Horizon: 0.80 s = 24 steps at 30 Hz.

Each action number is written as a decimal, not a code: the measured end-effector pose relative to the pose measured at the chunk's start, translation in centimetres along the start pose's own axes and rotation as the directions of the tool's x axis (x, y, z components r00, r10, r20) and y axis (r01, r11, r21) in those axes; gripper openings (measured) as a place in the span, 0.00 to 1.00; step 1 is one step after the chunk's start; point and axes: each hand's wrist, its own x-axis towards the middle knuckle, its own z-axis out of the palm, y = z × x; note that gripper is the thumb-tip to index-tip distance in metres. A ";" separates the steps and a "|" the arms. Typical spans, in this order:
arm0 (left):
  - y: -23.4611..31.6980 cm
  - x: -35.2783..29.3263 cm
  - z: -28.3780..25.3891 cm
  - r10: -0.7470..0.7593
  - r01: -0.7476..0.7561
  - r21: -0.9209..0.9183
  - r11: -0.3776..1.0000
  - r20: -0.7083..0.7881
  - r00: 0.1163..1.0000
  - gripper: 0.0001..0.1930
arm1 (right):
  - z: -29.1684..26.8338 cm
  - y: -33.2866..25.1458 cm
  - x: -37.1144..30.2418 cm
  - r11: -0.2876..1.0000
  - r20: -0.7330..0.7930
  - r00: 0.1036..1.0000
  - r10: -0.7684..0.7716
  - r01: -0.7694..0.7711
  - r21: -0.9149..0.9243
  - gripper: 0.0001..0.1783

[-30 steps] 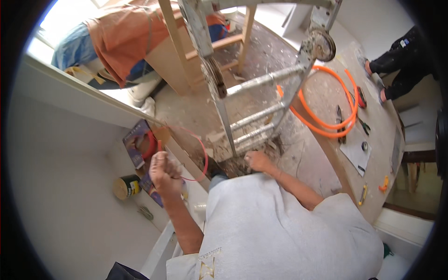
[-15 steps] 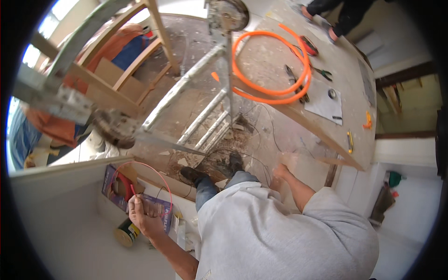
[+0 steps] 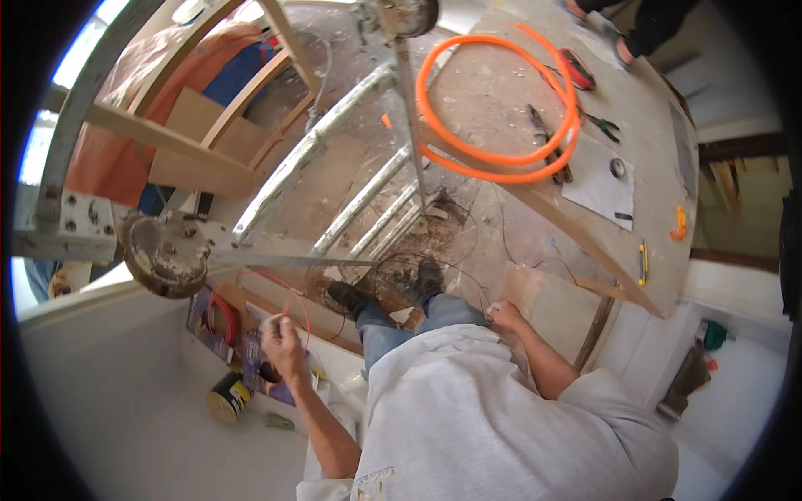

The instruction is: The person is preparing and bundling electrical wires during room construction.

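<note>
My left hand (image 3: 285, 347) is closed in a pinch on a thin red wire (image 3: 306, 316), which loops up beside the fingers. Below and left of that hand lies an open purple cardboard box (image 3: 197, 327) with a coil of red wire (image 3: 224, 319) inside. A second purple box (image 3: 261, 367) sits close by, partly hidden by my left hand and wrist. My right hand (image 3: 506, 317) is at my right hip, with its fingers drawn together near a thin dark cable. What it holds, if anything, is too small to make out.
A paint-spattered metal ladder (image 3: 355, 199) with wheels stands ahead. The board table (image 3: 493, 92) at right carries an orange conduit coil (image 3: 426, 92), green-handled pliers (image 3: 603, 127), tape (image 3: 617, 168) and a yellow cutter (image 3: 643, 263). Another person's legs (image 3: 660, 25) stand beyond. Rubble and cables litter the floor.
My left hand has moved slightly right with the red wire, whose loop looks narrower. My right hand's fingers have drawn in near my hip. The view has shifted a little.
</note>
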 end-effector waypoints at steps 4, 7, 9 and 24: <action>-5.1 -4.4 2.5 0.005 -0.028 0.426 0.904 0.055 0.998 0.06 | -1.9 3.4 4.7 0.910 -0.005 0.988 -0.157 0.142 -0.389 0.16; -9.2 -7.4 3.7 -0.128 0.101 0.430 0.897 0.035 0.991 0.08 | -2.6 1.8 7.9 0.835 0.035 0.988 -0.152 0.147 -0.530 0.16; -12.2 -8.7 4.9 -0.184 0.170 0.362 0.917 0.006 0.983 0.08 | -2.9 -1.3 9.1 0.643 0.102 0.897 -0.430 0.384 -0.662 0.16; -28.2 -12.5 14.3 -0.467 0.464 0.326 0.823 -0.076 0.881 0.05 | 21.6 -20.9 19.0 0.157 0.680 0.710 -0.182 0.704 -0.693 0.16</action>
